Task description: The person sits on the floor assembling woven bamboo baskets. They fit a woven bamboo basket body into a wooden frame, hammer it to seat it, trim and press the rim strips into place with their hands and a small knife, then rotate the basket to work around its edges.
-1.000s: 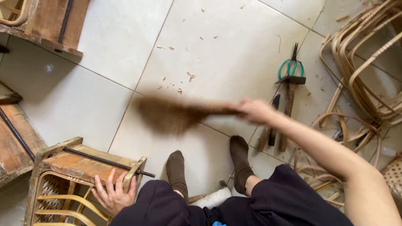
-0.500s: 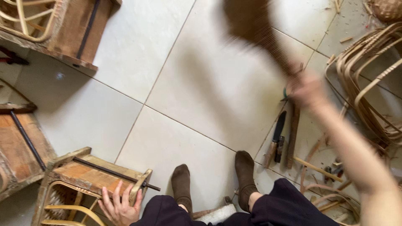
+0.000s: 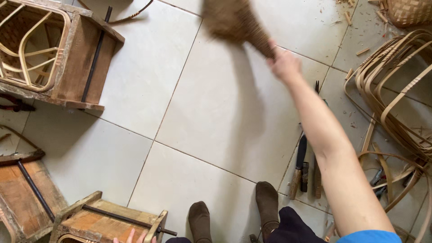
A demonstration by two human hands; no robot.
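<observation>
The right hand (image 3: pixel 284 63) is stretched out far ahead, clamped around the handle of a brown hand broom (image 3: pixel 234 20) whose bristly head is blurred at the top edge of the view, over the pale tiled floor (image 3: pixel 216 117). The left hand (image 3: pixel 134 237) barely shows at the bottom edge: only fingertips resting on the rim of a wooden frame (image 3: pixel 108 220) with a dark metal rod across it, so I cannot tell whether it grips or just rests there.

The middle of the floor is open, a wide run of tile from the two dark-socked feet (image 3: pixel 234 211) up to the broom. The room closes in at the sides. On the left, another wooden frame (image 3: pixel 27 198) sits at the lower edge, and a larger wooden box frame (image 3: pixel 67 58) holding bent cane fills the upper corner. On the right, a tangle of curved cane strips (image 3: pixel 396 85) crowds the edge, with shavings scattered on the tile near a woven basket (image 3: pixel 409 11) in the top corner. Knives with wooden handles (image 3: pixel 301 168) lie just beside the right foot, under the outstretched arm.

No packages, labels or signs are in sight.
</observation>
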